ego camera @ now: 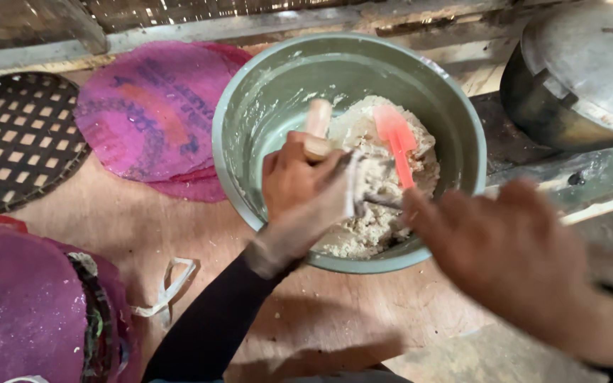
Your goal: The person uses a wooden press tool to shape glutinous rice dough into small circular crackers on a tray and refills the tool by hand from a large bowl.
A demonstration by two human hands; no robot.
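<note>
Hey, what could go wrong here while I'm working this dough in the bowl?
The green bowl sits loose on the wooden board; neither hand steadies it, so it could slide. The left hand grips a wooden-handled tool over sticky dough, which may cling. The right hand, blurred, nears the red spatula and might knock it.

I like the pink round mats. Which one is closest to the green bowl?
The pink mat at the top, beside the bowl. The other one lies at the bottom left corner.

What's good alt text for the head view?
Left hand grips a pale wooden handle over a green bowl of crumbly dough with a red spatula in it. Blurred right hand reaches toward the bowl; purple mats lie left.
</note>
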